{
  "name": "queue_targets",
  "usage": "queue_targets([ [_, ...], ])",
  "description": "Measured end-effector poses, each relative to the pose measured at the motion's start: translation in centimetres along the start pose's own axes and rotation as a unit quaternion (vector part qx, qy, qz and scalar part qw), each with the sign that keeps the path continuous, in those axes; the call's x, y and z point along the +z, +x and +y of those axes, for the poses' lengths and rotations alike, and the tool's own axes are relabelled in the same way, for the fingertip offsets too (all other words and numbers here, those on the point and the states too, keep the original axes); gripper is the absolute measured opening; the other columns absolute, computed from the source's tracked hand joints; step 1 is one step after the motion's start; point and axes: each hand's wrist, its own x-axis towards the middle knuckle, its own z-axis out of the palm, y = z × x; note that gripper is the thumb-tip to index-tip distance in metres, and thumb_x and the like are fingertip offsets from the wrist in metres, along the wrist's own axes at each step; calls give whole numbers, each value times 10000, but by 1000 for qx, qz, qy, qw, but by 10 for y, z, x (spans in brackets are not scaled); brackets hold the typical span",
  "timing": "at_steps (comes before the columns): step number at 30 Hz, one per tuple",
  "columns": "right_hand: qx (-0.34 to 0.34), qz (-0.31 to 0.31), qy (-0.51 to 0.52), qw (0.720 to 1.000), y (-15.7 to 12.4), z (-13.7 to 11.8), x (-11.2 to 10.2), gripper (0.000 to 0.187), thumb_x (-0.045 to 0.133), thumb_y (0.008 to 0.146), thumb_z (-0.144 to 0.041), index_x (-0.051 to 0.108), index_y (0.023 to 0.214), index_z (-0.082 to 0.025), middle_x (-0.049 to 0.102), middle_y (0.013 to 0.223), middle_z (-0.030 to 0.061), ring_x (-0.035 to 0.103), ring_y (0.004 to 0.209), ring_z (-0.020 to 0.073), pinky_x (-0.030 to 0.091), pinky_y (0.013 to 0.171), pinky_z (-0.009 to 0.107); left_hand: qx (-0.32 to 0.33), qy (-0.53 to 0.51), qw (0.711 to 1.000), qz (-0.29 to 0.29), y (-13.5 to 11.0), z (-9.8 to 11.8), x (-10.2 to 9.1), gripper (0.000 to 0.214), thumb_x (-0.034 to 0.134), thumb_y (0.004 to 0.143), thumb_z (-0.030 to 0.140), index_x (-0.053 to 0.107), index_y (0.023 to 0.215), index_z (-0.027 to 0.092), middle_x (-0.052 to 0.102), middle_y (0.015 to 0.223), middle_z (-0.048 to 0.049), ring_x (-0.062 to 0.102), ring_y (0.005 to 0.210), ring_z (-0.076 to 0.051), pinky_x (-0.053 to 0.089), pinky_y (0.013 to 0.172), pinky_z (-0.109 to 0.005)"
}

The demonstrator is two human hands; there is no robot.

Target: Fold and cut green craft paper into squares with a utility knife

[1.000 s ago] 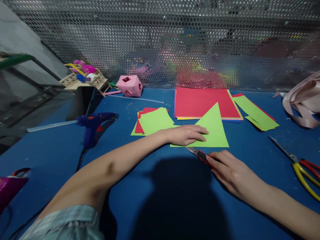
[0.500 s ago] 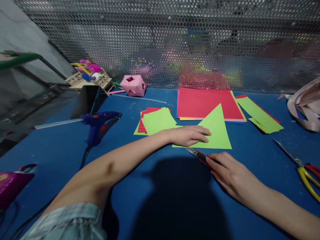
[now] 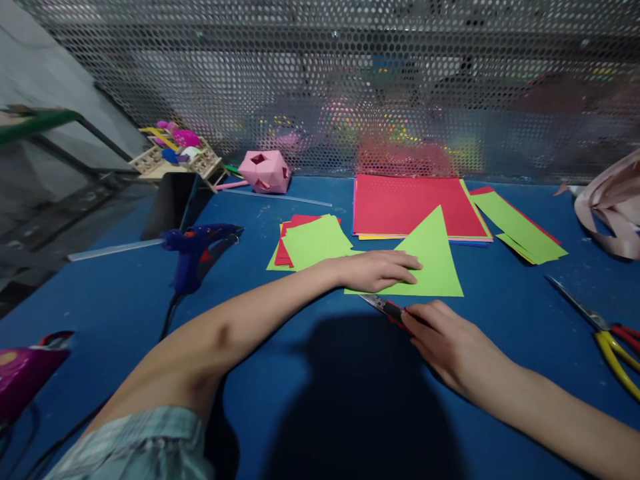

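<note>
My left hand (image 3: 383,270) lies flat, fingers stretched out, pressing on a green paper triangle (image 3: 430,257) on the blue table (image 3: 300,373). My right hand (image 3: 445,343) is closed round a red-handled utility knife (image 3: 385,308). The knife's blade lies along the triangle's near edge, just below my left hand.
A stack of red sheets (image 3: 410,203) lies behind the triangle. Green and red squares (image 3: 313,243) are to its left, green strips (image 3: 520,230) to its right. A blue glue gun (image 3: 197,250), a pink paper cube (image 3: 265,171), yellow-handled scissors (image 3: 600,327) and a mesh wall (image 3: 350,80) surround them.
My right hand has slid the knife a little to the left along the triangle's near edge. My left hand stays on the paper.
</note>
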Motion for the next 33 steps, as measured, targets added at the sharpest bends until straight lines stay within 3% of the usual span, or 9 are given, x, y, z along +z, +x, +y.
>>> queue_targets([
  [6, 6, -3, 7, 1000, 4, -2, 0, 270, 391, 968, -133, 615, 1118, -119, 664, 1020, 151, 620, 823, 214, 577, 677, 336, 0, -1, 1000, 1, 0, 0, 0, 299, 453, 962, 127, 679, 1154, 163, 555, 1396, -133, 476, 1345, -204, 378, 1147, -352],
  [20, -32, 35, -8, 999, 11, -3, 9, 247, 416, 958, -124, 579, 1142, -108, 665, 1015, 154, 635, 848, 241, 586, 677, 360, 19, 20, 1000, -6, 3, -3, 1, 321, 432, 966, 124, 678, 1167, 85, 563, 1373, -180, 489, 1334, -231, 361, 1158, -348],
  [27, -28, 39, 0, 999, 17, -5, 8, 230, 411, 952, -116, 580, 1106, -127, 673, 995, 148, 642, 820, 240, 582, 647, 352, -38, 4, 999, -32, 4, -1, 0, 309, 478, 949, 120, 674, 1171, 210, 535, 1428, -85, 456, 1360, -185, 340, 1170, -342],
  [33, -13, 36, 20, 999, 19, -6, 8, 217, 406, 967, -143, 582, 1092, -150, 675, 1012, 138, 648, 836, 230, 574, 667, 340, -37, -7, 999, -27, 3, 0, 0, 303, 472, 952, 127, 681, 1162, 191, 536, 1425, -92, 456, 1360, -182, 332, 1174, -325],
])
